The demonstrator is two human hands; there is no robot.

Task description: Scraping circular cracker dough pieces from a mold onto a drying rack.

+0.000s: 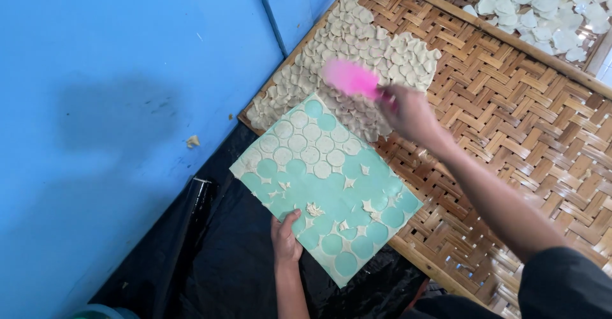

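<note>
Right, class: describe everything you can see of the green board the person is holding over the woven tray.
The flat square mint-green board looks like smooth plastic or rubber. It is tilted, its far corner resting near the heap of pale dough discs on the woven bamboo tray. Round pale discs cover its upper left part; elsewhere bare green circles show, with small star-shaped dough scraps between them. The left hand grips its near edge; the right hand holds a blurred pink tool beyond its far corner.

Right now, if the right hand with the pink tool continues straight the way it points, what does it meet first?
Probably the heap of pale dough rounds on the woven bamboo tray: the right hand aims its blurred pink scraper there, though height is unclear.
</note>
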